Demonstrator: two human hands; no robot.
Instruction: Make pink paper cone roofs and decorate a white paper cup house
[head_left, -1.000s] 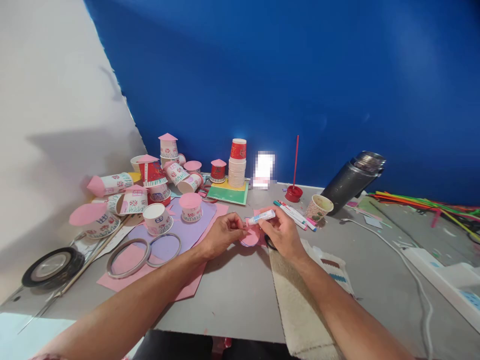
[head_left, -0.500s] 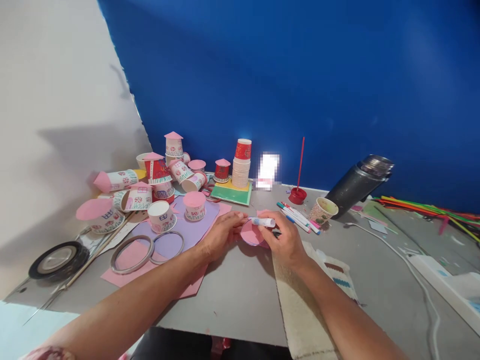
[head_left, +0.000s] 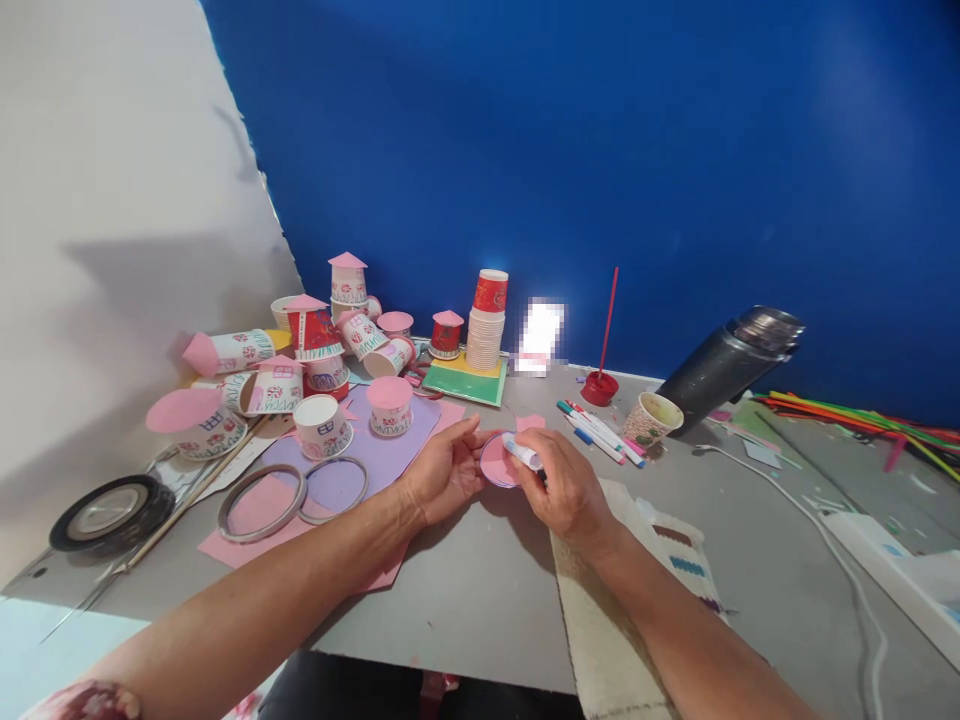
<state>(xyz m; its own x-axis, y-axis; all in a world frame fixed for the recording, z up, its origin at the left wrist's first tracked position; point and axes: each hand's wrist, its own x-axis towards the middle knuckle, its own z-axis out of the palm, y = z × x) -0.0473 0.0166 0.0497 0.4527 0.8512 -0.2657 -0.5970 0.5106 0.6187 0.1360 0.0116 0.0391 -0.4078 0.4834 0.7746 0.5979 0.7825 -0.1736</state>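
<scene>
My left hand (head_left: pixel 448 472) is turned partly palm up at mid-table, its fingers closed on the left edge of a round pink paper disc (head_left: pixel 496 462). A purple edge shows under the disc. In my right hand (head_left: pixel 561 487) is a white glue stick (head_left: pixel 523 452), tilted, its upper end against or just over the disc; I cannot tell if it touches. A small pink paper scrap (head_left: pixel 531 424) lies just beyond. To the left, a paper cup with a pink paper top (head_left: pixel 390 408) and an open paper cup (head_left: pixel 322 428) stand on purple paper (head_left: pixel 405 440).
Decorated paper cups (head_left: pixel 277 385) crowd the left, near metal rings (head_left: pixel 262 503) and black tape (head_left: pixel 112 515). A cup stack (head_left: pixel 486 335) stands behind. Marker pens (head_left: pixel 600 432), a patterned cup (head_left: pixel 652 418), a dark flask (head_left: pixel 724 370), a cloth (head_left: pixel 600 600) and a white cable (head_left: pixel 795 510) are rightward.
My left hand has rolled more palm up. The glue stick has gone from nearly level to tilted over the disc, with my right hand slightly lower. The view has shifted a little.
</scene>
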